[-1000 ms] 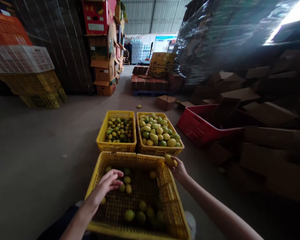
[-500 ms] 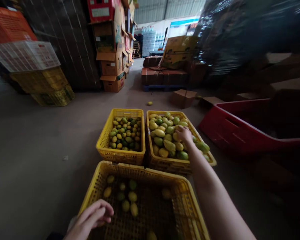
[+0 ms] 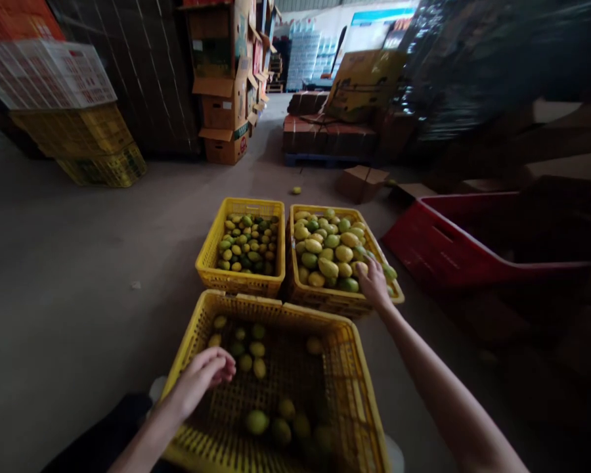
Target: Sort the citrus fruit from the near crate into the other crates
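Observation:
My right hand (image 3: 373, 284) reaches into the right-hand yellow crate (image 3: 320, 295), its fingers stretched over the yellow-green oval fruit (image 3: 328, 267), which look like mangoes. It touches fruit near the crate's front right corner; I see none clasped. My left hand (image 3: 211, 371) hovers over the left side of the near yellow crate (image 3: 201, 315), fingers loosely bent, with nothing visible in it. Several similar fruits (image 3: 257, 422) lie scattered on that crate's slatted bottom. Beyond it, the left-hand yellow crate (image 3: 241, 279) holds many smaller green and yellow fruits (image 3: 253, 246).
A red bin (image 3: 438, 243) stands to the right. One loose fruit (image 3: 296, 190) lies on the floor beyond the crates, near an open cardboard box (image 3: 362, 182). Stacked crates (image 3: 86, 141) stand at left, cardboard boxes (image 3: 224, 112) and a loaded pallet (image 3: 325, 135) farther back.
My right hand has shifted toward the front of the right-hand crate, uncovering fruit behind it. My left hand remains above the near crate. The view has tilted down, showing more fruit in the near crate.

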{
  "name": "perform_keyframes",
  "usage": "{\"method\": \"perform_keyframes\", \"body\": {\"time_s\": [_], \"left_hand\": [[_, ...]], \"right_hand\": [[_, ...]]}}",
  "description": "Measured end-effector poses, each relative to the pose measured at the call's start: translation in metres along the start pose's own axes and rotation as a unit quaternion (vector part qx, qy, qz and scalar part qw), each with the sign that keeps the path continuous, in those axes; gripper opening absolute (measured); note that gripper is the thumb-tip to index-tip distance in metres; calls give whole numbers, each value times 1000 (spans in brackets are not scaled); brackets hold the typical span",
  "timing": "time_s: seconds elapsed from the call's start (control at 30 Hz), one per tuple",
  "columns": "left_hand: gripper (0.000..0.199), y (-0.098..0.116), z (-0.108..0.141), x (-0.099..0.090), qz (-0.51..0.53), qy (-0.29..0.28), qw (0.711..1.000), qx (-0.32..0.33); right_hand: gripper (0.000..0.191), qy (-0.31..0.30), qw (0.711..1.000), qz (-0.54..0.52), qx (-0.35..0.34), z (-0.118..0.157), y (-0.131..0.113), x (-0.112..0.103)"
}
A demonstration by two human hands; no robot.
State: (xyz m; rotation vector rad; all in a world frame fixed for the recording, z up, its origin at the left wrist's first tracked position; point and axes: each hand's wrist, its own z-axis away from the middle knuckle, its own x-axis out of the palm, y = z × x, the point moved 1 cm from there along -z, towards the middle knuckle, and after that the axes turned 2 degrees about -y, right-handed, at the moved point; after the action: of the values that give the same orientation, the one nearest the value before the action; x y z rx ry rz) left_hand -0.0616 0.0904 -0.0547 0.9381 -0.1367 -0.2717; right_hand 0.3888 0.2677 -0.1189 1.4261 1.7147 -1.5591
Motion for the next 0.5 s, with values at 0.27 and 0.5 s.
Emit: {"method": "perform_keyframes", "body": {"time_s": [0.27, 0.5], "left_hand": [[40, 6, 53, 7, -469, -41, 872, 135], [49, -13, 77, -4, -677, -73, 733, 9]], "right_hand": [[30, -287, 946, 78, -133, 183, -36, -22], [19, -473, 863, 156, -83, 221, -48, 67]]}}
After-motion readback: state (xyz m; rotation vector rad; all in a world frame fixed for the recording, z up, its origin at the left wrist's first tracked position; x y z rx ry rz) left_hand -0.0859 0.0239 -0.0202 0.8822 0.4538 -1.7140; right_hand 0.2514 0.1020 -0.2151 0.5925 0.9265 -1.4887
